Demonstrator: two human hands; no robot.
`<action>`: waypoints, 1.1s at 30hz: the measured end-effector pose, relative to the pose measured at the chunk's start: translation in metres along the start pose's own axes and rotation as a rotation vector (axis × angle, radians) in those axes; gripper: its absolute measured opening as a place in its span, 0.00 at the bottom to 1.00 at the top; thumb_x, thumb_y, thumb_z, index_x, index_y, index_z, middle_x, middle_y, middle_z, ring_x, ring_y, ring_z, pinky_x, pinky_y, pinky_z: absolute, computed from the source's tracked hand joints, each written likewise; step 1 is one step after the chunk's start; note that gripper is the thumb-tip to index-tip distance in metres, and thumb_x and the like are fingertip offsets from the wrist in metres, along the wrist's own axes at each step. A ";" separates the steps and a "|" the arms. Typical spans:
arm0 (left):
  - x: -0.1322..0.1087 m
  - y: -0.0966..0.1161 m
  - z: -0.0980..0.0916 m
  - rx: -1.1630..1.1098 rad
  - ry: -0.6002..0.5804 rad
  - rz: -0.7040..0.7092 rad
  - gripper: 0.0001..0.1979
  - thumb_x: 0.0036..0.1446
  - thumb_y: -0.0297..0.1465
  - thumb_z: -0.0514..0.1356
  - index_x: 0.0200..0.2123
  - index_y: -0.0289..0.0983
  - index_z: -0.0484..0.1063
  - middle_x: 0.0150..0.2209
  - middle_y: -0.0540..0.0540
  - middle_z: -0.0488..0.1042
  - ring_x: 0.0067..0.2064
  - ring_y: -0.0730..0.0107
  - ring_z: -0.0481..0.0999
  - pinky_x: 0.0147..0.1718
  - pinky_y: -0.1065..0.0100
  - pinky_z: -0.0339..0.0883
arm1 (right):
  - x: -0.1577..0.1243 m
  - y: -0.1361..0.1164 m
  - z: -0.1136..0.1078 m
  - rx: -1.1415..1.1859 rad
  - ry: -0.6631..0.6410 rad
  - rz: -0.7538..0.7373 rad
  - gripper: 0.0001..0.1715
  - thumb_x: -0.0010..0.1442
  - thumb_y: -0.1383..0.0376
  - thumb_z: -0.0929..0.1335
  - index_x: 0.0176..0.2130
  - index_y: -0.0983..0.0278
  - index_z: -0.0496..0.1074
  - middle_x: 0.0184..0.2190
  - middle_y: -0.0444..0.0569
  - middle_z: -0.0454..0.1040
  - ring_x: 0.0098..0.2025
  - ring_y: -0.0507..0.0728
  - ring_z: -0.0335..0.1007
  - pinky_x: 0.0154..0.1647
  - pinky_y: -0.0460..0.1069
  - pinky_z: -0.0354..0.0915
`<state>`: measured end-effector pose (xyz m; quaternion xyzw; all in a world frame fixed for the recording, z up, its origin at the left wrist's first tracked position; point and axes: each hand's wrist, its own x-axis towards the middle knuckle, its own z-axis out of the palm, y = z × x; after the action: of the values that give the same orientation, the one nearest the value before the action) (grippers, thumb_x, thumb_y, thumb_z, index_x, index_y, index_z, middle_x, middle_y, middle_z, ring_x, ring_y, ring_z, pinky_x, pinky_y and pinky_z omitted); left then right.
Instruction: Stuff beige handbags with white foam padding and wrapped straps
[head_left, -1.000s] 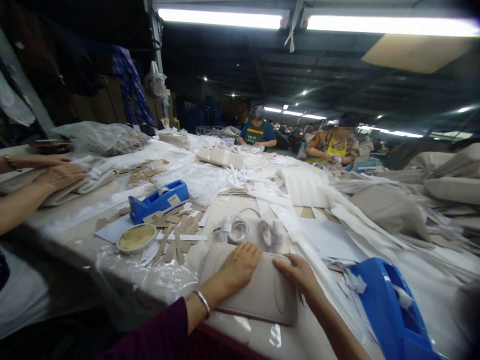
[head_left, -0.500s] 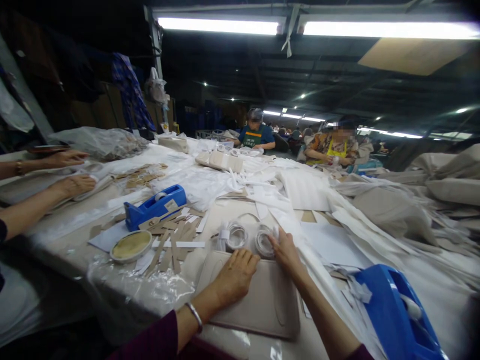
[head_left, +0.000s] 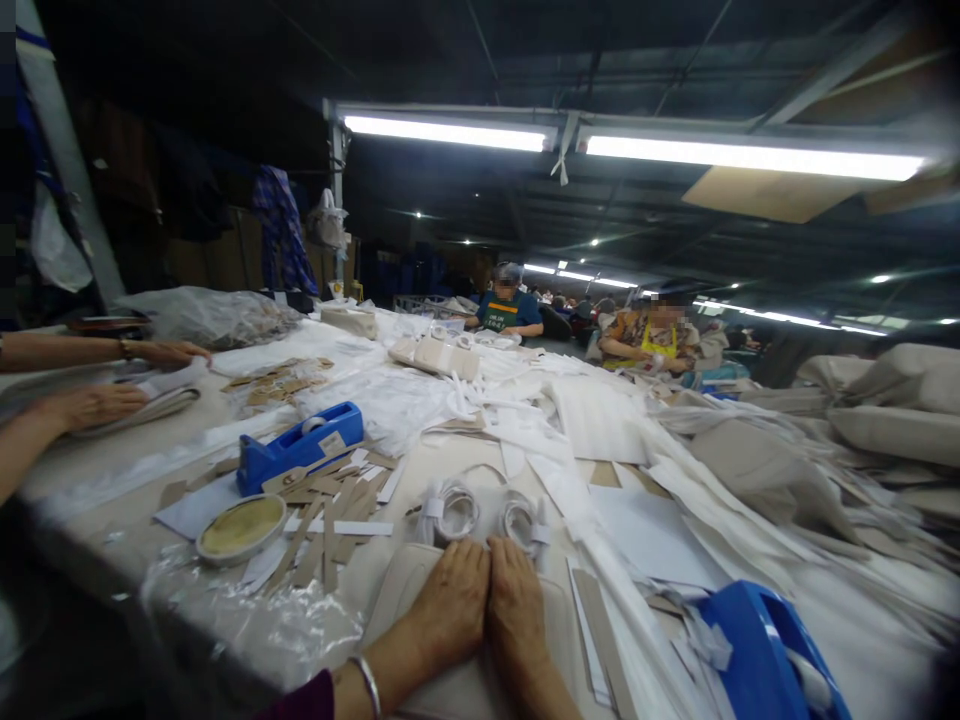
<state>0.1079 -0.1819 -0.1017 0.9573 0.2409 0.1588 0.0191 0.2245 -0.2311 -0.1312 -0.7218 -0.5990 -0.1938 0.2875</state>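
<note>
A flat beige bag (head_left: 559, 620) lies before me on the table. Its two looped handles, the left handle (head_left: 457, 510) and the right handle (head_left: 519, 520), are wrapped in white material and rest beyond its top edge. My left hand (head_left: 454, 595) and my right hand (head_left: 517, 600) lie side by side on the middle of the bag. Their fingers stretch forward to the top edge, just short of the handles. Both thumbs are hidden, and neither hand visibly lifts anything.
A blue tape dispenser (head_left: 300, 450), a round dish (head_left: 241, 528) of yellowish stuff and cardboard strips (head_left: 330, 530) lie to the left. Another blue dispenser (head_left: 757, 640) stands at right. White wrapping sheets (head_left: 600, 420) spread beyond. A co-worker's hands (head_left: 94, 405) handle beige material at far left.
My right hand has left the right handle and come down onto the bag beside my left hand. The handles sit more evenly apart. The camera view has tilted up.
</note>
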 end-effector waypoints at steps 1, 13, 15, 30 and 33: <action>0.001 0.001 -0.003 0.000 0.000 -0.005 0.25 0.57 0.27 0.48 0.58 0.27 0.60 0.52 0.33 0.69 0.54 0.50 0.67 0.58 0.51 0.56 | 0.000 -0.001 -0.002 -0.020 -0.002 0.005 0.21 0.59 0.75 0.57 0.48 0.68 0.70 0.42 0.56 0.75 0.45 0.61 0.70 0.49 0.55 0.63; 0.048 -0.035 -0.049 -0.068 -0.601 0.109 0.20 0.42 0.40 0.63 0.37 0.33 0.74 0.34 0.35 0.79 0.33 0.49 0.78 0.28 0.60 0.72 | -0.010 0.015 0.031 -0.072 0.176 -0.146 0.23 0.53 0.76 0.59 0.47 0.63 0.68 0.38 0.55 0.76 0.40 0.63 0.72 0.41 0.54 0.65; 0.051 -0.038 -0.047 -0.053 -0.627 0.084 0.19 0.41 0.39 0.64 0.35 0.33 0.75 0.32 0.36 0.79 0.31 0.51 0.78 0.26 0.62 0.71 | -0.008 0.021 0.033 0.015 0.219 -0.182 0.22 0.54 0.75 0.60 0.47 0.61 0.67 0.40 0.54 0.75 0.41 0.62 0.72 0.41 0.53 0.66; -0.040 -0.244 -0.065 -0.310 -0.176 -0.152 0.10 0.58 0.39 0.51 0.39 0.51 0.70 0.29 0.53 0.71 0.32 0.67 0.75 0.31 0.66 0.70 | 0.318 0.183 0.084 -0.391 -0.359 0.154 0.24 0.53 0.80 0.57 0.43 0.70 0.74 0.39 0.58 0.75 0.44 0.58 0.68 0.40 0.48 0.61; -0.068 -0.296 -0.054 -0.307 -0.146 -0.237 0.10 0.58 0.39 0.50 0.40 0.50 0.69 0.31 0.54 0.72 0.34 0.69 0.75 0.30 0.67 0.69 | 0.349 0.211 0.122 -0.425 -0.411 0.151 0.26 0.55 0.78 0.57 0.49 0.68 0.73 0.41 0.59 0.75 0.45 0.59 0.68 0.39 0.48 0.61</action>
<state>-0.1004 0.0459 -0.1035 0.9170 0.3230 0.1203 0.2007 0.4950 0.0861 -0.0441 -0.8324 -0.5354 -0.1425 0.0164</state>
